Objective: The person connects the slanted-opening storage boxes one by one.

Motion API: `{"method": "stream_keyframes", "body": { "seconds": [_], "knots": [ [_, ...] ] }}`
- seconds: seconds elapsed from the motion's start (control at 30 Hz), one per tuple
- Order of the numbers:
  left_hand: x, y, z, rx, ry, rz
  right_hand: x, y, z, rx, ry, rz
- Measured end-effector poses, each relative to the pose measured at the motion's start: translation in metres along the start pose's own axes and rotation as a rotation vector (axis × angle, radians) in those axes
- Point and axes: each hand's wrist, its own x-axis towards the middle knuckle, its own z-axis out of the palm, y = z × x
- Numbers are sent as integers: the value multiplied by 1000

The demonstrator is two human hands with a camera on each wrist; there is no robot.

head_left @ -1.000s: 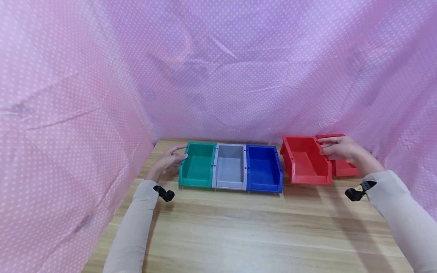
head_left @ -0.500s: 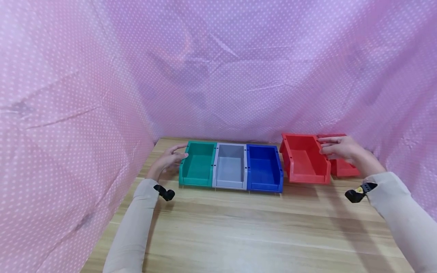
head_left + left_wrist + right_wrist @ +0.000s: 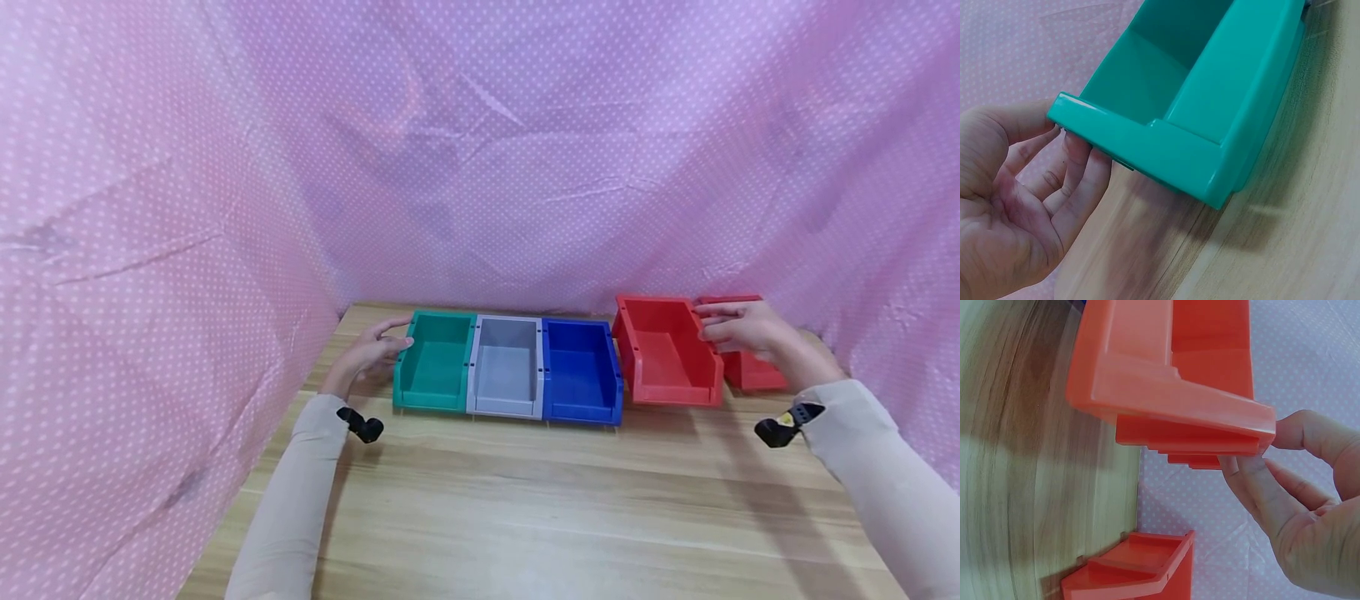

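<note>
Take the grey bin point(image 3: 506, 375) as the middle of the clock — the green bin point(image 3: 435, 375) sits at 9 o'clock and the blue bin point(image 3: 577, 379) at 3, all three side by side with their rims touching and their low fronts facing 6; the left hand point(image 3: 371, 350) pinches the green bin by its 9 o'clock rim, thumb on the upper side and fingertips tucked underneath, which the left wrist view shows nicely; further out at 3, just beyond the blue one, there's a red bin point(image 3: 671, 358), and the right hand point(image 3: 750, 327) grips it by its own 3 o'clock rim, thumb above and fingers below; the right wrist view has it up off the table point(image 3: 510, 500), though I can't tell whether it touches the blue bin; past that, also around 3 and partly hidden by the hand, a second red bin point(image 3: 753, 373) stands on the wood, well below the held one; pink dotted curtain point(image 3: 480, 167) hangs at 12 — and pale sleeves point(image 3: 288, 500) come in from about 8 and 4.
</note>
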Motion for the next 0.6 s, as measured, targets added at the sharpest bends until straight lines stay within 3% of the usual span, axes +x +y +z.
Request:
{"method": "stream_keyframes", "body": {
  "seconds": [0.6],
  "knots": [
    [1,2,1,-60,-4,-28,-2,5,2,-52,0,2]
  ]
}}
